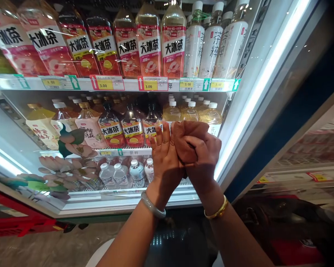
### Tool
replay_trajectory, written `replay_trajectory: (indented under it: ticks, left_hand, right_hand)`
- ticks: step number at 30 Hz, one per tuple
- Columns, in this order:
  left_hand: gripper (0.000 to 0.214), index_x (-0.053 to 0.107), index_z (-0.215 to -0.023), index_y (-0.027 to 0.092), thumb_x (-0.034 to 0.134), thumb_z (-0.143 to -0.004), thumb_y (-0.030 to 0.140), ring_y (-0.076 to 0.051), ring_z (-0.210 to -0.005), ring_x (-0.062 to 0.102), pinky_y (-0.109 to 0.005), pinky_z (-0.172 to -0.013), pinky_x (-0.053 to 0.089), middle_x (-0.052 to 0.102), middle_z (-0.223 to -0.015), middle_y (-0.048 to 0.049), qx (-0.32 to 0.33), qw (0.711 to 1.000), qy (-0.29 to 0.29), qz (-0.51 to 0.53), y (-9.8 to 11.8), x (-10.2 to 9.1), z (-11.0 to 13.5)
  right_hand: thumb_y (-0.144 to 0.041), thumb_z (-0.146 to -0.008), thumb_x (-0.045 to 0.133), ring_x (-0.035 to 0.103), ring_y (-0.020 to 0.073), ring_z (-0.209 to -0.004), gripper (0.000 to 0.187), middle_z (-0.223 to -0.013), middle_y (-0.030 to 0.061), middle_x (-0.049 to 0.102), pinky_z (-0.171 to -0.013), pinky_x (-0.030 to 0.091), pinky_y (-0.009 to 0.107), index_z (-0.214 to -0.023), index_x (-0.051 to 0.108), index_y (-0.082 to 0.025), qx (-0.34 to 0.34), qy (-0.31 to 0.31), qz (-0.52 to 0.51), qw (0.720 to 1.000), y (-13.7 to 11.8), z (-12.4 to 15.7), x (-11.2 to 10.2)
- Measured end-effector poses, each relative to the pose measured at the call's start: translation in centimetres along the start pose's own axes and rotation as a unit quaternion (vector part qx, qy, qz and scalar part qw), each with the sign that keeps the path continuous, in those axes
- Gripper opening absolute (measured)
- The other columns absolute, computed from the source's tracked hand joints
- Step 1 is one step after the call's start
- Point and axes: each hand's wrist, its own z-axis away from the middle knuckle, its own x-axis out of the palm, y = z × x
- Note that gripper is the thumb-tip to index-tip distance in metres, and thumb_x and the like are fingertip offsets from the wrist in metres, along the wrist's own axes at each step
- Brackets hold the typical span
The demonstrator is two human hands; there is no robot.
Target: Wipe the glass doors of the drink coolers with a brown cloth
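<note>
Lit fridge shelves [173, 85] of bottles [149, 46] face you. Your right hand [204, 157] has its grip clenched around a brown cloth [186, 131], bunched just beside your left hand [167, 163], which points upward, fingers [165, 135] slightly spread. 1 bangle [153, 208] circles each wrist.

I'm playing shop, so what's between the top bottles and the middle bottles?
In the head view, a white shelf edge with price tags lies between the top bottles and the middle bottles.
</note>
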Motion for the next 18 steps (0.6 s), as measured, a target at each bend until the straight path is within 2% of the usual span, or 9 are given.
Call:
replay_trajectory:
  ticks: [2, 5, 7, 13, 16, 18]
  left_hand:
    - [0.080, 0.009, -0.171, 0.018, 0.047, -0.100, 0.015, -0.023, -0.166, -0.003, -0.044, -0.136, -0.003, 0.002, -0.177, -0.0079, -0.002, 1.000, -0.007, 0.001, 0.2, 0.0, -0.1]
    - [0.081, 0.010, -0.171, 0.019, 0.044, -0.097, 0.010, -0.025, -0.166, -0.003, -0.050, -0.135, -0.005, 0.003, -0.177, -0.0083, 0.004, 1.000, -0.030, 0.004, 0.7, -0.3, -0.3]
    - [0.080, 0.010, -0.171, 0.018, 0.044, -0.098, 0.010, -0.026, -0.166, -0.002, -0.050, -0.135, -0.004, 0.003, -0.177, -0.0092, 0.009, 0.999, -0.037, 0.002, 1.0, -0.4, -0.4]
    - [0.079, 0.005, -0.170, 0.014, 0.047, -0.103, 0.021, -0.025, -0.166, -0.001, -0.048, -0.136, -0.001, 0.010, -0.176, -0.0140, 0.025, 1.000, -0.014, 0.004, 0.9, 0.4, 0.1]
    - [0.079, 0.009, -0.170, 0.017, 0.046, -0.101, 0.014, -0.026, -0.166, -0.001, -0.050, -0.136, -0.001, 0.008, -0.176, -0.0112, 0.013, 1.000, -0.025, 0.002, 0.9, 0.4, 0.1]
    - [0.080, 0.012, -0.170, 0.018, 0.046, -0.098, 0.010, -0.026, -0.166, 0.000, -0.052, -0.136, -0.002, 0.007, -0.176, -0.0095, 0.018, 0.999, -0.028, 0.001, 1.1, 0.2, -0.1]
  right_hand:
    - [-0.031, -0.094, 0.065, 0.060, 0.0265, -0.110, 0.017, -0.113, 0.0079, 0.065, -0.098, 0.051, 0.046, -0.107, 0.074, -0.026, -0.020, 0.005, 0.016, 1.000, 1.3, -0.3, -0.7]
    - [-0.036, -0.093, 0.065, 0.060, 0.0279, -0.112, 0.022, -0.117, 0.0080, 0.064, -0.098, 0.050, 0.047, -0.110, 0.074, -0.026, 0.021, 0.021, 0.036, 0.999, 3.2, -1.1, -1.9]
    - [-0.038, -0.093, 0.063, 0.060, 0.0280, -0.109, 0.024, -0.113, 0.0087, 0.064, -0.095, 0.050, 0.047, -0.110, 0.074, -0.024, 0.044, 0.031, 0.039, 0.998, 3.4, -1.3, -2.1]
    - [-0.036, -0.093, 0.066, 0.059, 0.0272, -0.111, 0.021, -0.114, 0.0093, 0.062, -0.097, 0.052, 0.047, -0.110, 0.072, -0.025, 0.003, 0.010, 0.017, 1.000, 1.1, 0.0, -0.4]
    - [-0.030, -0.093, 0.066, 0.060, 0.0261, -0.112, 0.020, -0.116, 0.0072, 0.063, -0.099, 0.051, 0.046, -0.110, 0.073, -0.028, -0.020, 0.010, 0.031, 0.999, 2.6, -0.4, -1.2]
    - [-0.031, -0.092, 0.065, 0.061, 0.0267, -0.112, 0.022, -0.115, 0.0069, 0.064, -0.098, 0.050, 0.047, -0.112, 0.073, -0.027, -0.004, 0.023, 0.045, 0.999, 4.1, -1.1, -2.2]
